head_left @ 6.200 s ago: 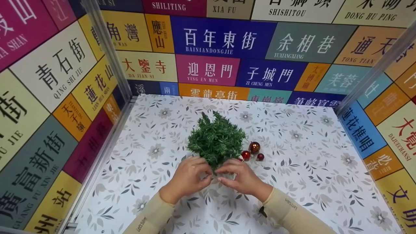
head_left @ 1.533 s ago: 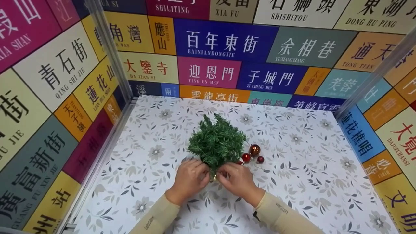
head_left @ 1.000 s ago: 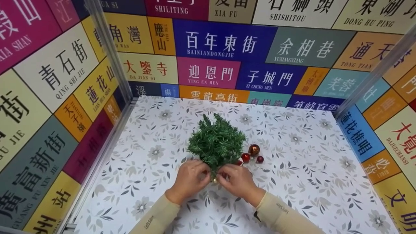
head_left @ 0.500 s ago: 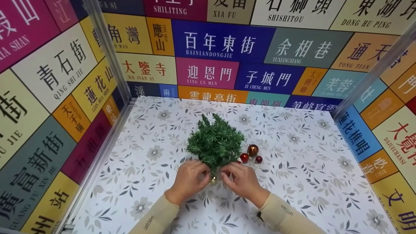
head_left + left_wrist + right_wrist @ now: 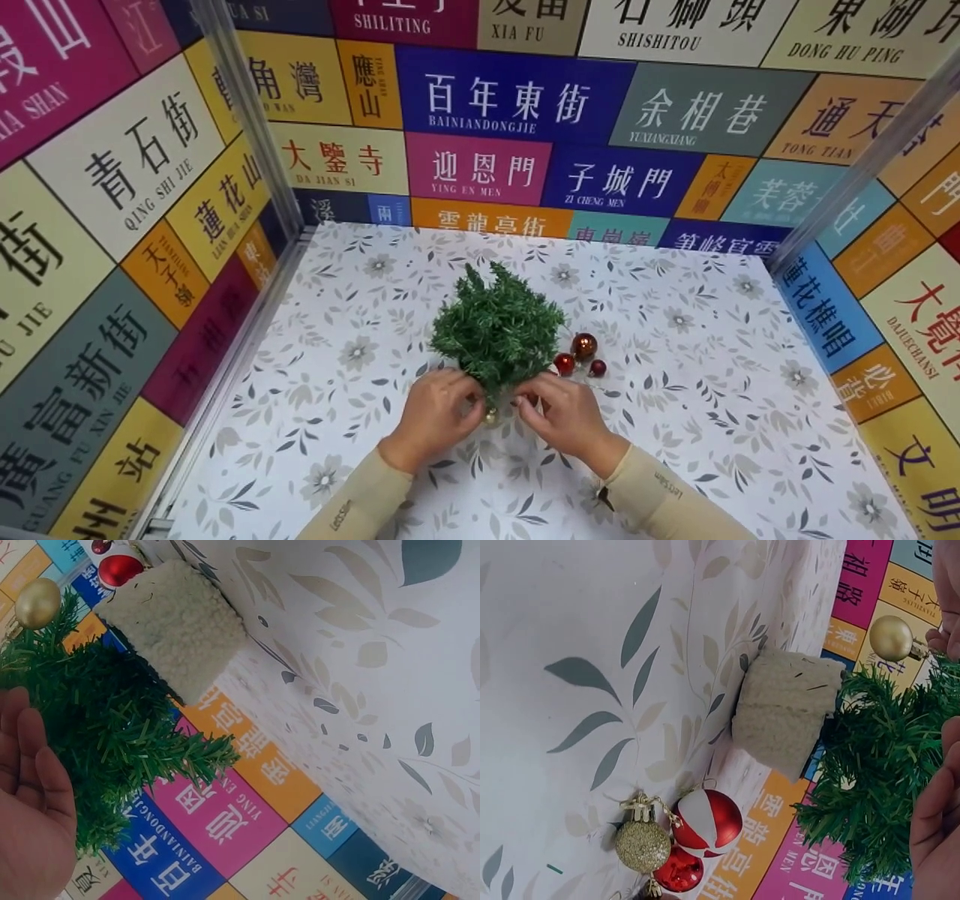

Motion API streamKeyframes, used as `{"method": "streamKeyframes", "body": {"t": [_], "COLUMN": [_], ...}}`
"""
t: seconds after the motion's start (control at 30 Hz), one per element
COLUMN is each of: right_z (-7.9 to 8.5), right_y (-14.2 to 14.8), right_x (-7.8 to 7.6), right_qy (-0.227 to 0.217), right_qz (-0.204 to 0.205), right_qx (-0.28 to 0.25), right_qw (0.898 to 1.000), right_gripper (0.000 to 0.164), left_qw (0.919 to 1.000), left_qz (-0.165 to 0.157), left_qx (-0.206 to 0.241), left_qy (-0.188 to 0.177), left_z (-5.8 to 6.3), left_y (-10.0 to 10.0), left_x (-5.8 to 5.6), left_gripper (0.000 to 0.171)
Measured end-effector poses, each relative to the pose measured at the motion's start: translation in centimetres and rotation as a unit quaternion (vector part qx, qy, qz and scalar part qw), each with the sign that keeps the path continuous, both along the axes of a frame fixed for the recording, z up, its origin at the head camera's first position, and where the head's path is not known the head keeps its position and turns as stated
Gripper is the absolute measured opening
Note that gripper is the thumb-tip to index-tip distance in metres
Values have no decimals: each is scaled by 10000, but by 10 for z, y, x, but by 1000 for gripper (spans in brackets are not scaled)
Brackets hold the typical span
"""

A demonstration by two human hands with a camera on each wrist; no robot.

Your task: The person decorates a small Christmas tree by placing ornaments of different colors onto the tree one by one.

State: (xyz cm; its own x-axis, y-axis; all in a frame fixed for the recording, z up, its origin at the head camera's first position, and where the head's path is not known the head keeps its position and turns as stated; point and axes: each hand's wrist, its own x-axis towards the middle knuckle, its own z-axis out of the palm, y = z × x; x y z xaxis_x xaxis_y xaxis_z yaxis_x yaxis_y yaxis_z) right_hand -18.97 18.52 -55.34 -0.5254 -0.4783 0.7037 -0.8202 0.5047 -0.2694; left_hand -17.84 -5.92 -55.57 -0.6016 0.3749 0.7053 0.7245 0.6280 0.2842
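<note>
A small green artificial Christmas tree (image 5: 495, 326) stands on the table; its beige fleecy base (image 5: 784, 712) shows in both wrist views. A gold bauble (image 5: 490, 415) hangs at its near side. My left hand (image 5: 439, 405) is at the front branches, thumb and index fingertips together right by the bauble's cap, pinching a branch there. Across from it, my right hand (image 5: 566, 412) has bent fingers, with thumb and index close together just right of the bauble. Whether those fingertips hold anything I cannot tell. In the left wrist view the gold bauble (image 5: 37, 604) appears beside the greenery.
Right of the tree lie a bronze-red bauble (image 5: 583, 346), a red bauble (image 5: 564, 364) and a small dark red one (image 5: 597, 368). Behind my right hand are a glittery gold bauble (image 5: 643, 846) and a red-and-white one (image 5: 709, 821). Printed walls enclose the floral-patterned table (image 5: 337, 300).
The gold bauble has come into view below my fingertips since the earliest frame. Over the last second my right hand has drawn slightly right, while my left hand stays nearly still.
</note>
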Motion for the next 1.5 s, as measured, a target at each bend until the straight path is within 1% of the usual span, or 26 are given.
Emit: {"method": "streamKeyframes", "body": {"t": [0.2, 0.3, 0.4, 0.5, 0.57, 0.6, 0.67, 0.73, 0.8, 0.87, 0.97, 1.03, 1.1, 1.2, 1.27, 1.37, 1.5], "right_z": [2, 2, 3, 3, 3, 2, 0, -3, -7, -10, -17, -21, -26, -32, -36, -40, -47], "right_y": [3, 7, 10, 14, 19, 22, 29, 36, 44, 54, 69, 79, 90, 105, 113, 124, 135], "right_x": [0, -1, -2, -4, -5, -6, -8, -10, -12, -13, -17, -19, -21, -22, -22, -23, -25], "right_qy": [-87, -84, -35, 89, 173, 198, 209, 166, 102, 46, -77, -189, -345, -695, -1005, -1494, -1950], "right_qz": [-76, -117, -80, -70, -123, -156, -225, -296, -407, -570, -884, -1116, -1340, -1663, -1848, -2131, -2458], "right_qx": [68, 93, 53, 16, 13, 17, 26, 38, 60, 84, 151, 210, 271, 358, 416, 547, 697], "right_qw": [9999, 9999, 9999, 9999, 9998, 9997, 9995, 9994, 9991, 9983, 9959, 9934, 9900, 9830, 9767, 9640, 9469], "right_gripper": [11, 12, 11, 11, 11, 12, 12, 13, 14, 15, 16, 16, 17, 19, 21, 24, 27], "left_qw": [9996, 9984, 9952, 9894, 9862, 9856, 9861, 9891, 9921, 9942, 9956, 9957, 9955, 9950, 9947, 9945, 9943], "left_qz": [48, 173, 366, 591, 692, 716, 733, 720, 729, 773, 851, 896, 948, 994, 1014, 1030, 1054], "left_qx": [121, 232, 404, 602, 692, 725, 764, 741, 663, 520, 311, 169, 37, -124, -182, -180, -167], "left_qy": [244, 488, 808, 1180, 1332, 1346, 1284, 1050, 780, 543, 244, 131, 31, -13, -28, -3, 17], "left_z": [0, 1, 3, 6, 7, 8, 8, 9, 10, 10, 10, 10, 9, 8, 7, 6, 4], "left_y": [-3, -6, -9, -11, -12, -12, -13, -13, -13, -12, -12, -11, -10, -9, -8, -8, -7], "left_x": [0, 0, 1, 1, 0, -1, -2, -4, -5, -5, -6, -6, -6, -7, -8, -9, -8], "left_gripper": [6, 11, 17, 29, 45, 56, 78, 98, 111, 117, 120, 121, 121, 121, 120, 118, 116]}}
